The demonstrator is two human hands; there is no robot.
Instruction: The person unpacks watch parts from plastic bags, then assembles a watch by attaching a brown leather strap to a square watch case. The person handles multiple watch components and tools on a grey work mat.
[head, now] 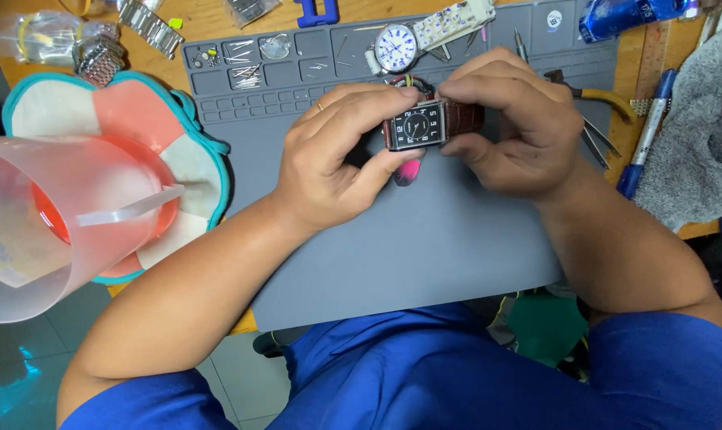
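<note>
Holding a rectangular wristwatch between both hands above a grey work mat on the bench.

Nearest, the left hand closes thumb and forefinger on the black-dialled case; the right hand closes on the brown strap. A pink-tipped tool, possibly a brush, lies under the watch. Beyond, a white-dialled round watch rests on the mat's tray section; pliers lie right, a translucent cup left.
</note>
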